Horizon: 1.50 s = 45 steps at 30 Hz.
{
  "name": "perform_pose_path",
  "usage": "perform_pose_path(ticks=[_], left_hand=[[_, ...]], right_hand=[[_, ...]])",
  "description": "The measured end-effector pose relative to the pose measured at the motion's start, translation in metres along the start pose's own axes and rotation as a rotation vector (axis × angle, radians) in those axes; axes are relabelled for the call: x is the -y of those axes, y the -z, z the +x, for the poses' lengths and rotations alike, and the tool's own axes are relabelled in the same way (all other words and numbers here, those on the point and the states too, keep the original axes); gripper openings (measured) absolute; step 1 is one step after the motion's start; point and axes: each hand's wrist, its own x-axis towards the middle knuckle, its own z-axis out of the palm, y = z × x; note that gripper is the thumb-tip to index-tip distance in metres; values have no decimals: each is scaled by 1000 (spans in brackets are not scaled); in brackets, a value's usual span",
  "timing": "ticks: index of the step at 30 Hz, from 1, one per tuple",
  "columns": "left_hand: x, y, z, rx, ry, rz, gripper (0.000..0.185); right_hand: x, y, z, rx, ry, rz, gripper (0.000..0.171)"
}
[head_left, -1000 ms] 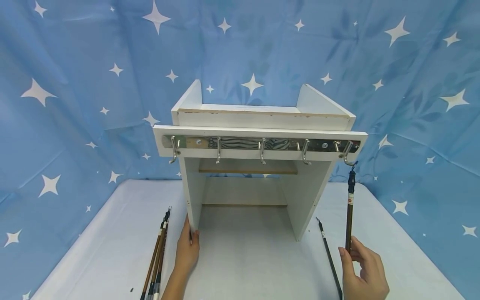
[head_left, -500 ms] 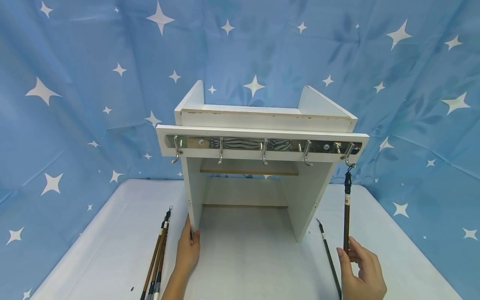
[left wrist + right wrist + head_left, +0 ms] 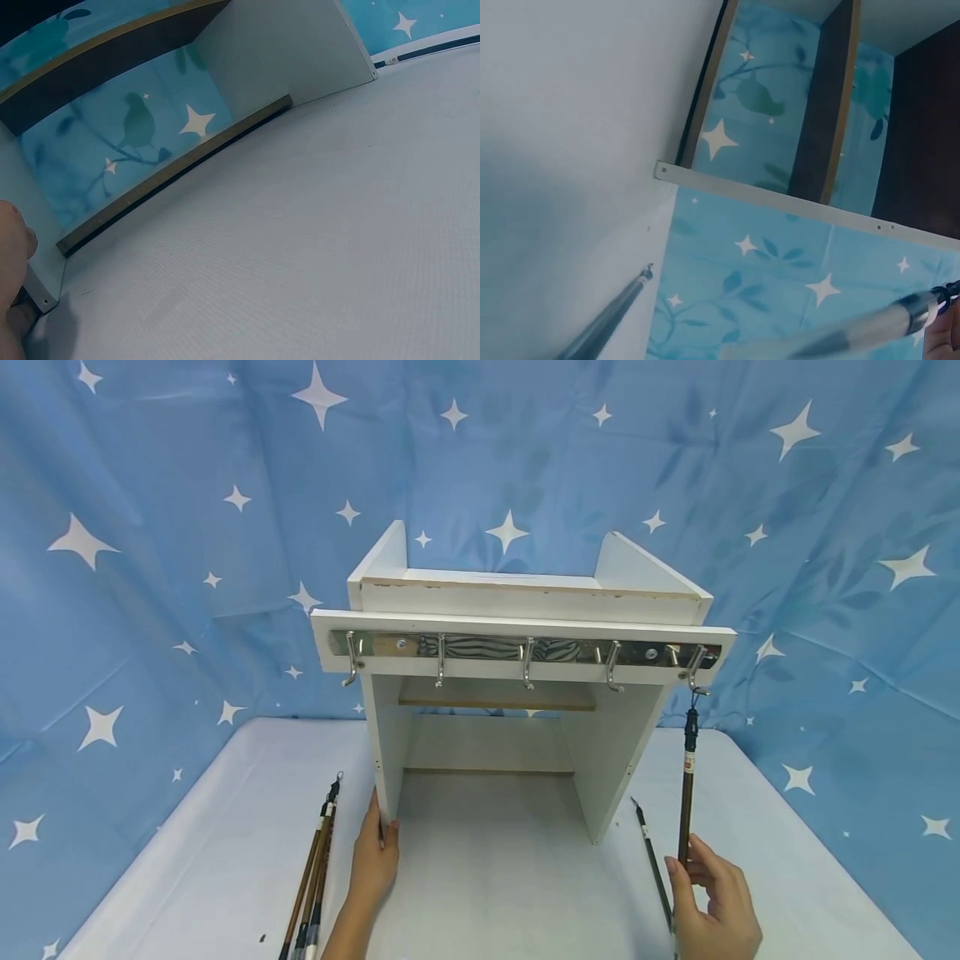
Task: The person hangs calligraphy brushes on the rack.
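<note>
A white wooden rack (image 3: 525, 603) stands on the table, its front rail fitted with several metal hooks. My left hand (image 3: 375, 860) grips the lower front edge of the left side panel (image 3: 45, 281), thumb on the inner side. At the right, my right hand (image 3: 716, 902) pinches a calligraphy brush (image 3: 686, 785) by its lower handle, held nearly upright. The brush's cord loop (image 3: 696, 695) is at the tip of the rightmost hook (image 3: 696, 670); whether it is fully over the hook I cannot tell. In the right wrist view the brush's pale bristle end (image 3: 855, 334) is blurred.
Several brushes (image 3: 311, 877) lie side by side on the white tablecloth (image 3: 225, 827) left of the rack. Another dark brush (image 3: 652, 860) lies to its right, partly behind my right hand. A blue star-patterned curtain (image 3: 187, 610) hangs behind.
The right hand has moved slightly left with the brush, bringing the loop from beside the rightmost hook's tip to it. The left hand stays on the side panel.
</note>
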Motion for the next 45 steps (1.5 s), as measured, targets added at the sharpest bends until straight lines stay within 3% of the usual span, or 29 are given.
perform_pose_path(ticks=[21,32,36,40,43,45], left_hand=[[2,-1,1,-5,-15,14,61],[0,0,1,-5,-8,12,62],[-1,0,1,1,4,8,62],[-1,0,1,-15,-19,6,63],[-1,-2,0,-41,-51,21,62],[-1,-2,-1,-49,-56,24,61]], right_hand=[[-21,-12,-9,130,52,-21,53],[-26,-15,-11,214,-54,-123,51],[-37,-15,-11,283,-64,-171,50],[-78,-22,-20,402,-79,-252,50],[-108,-26,-27,515,-157,-343,50],[-114,-25,-26,602,-242,-396,51]])
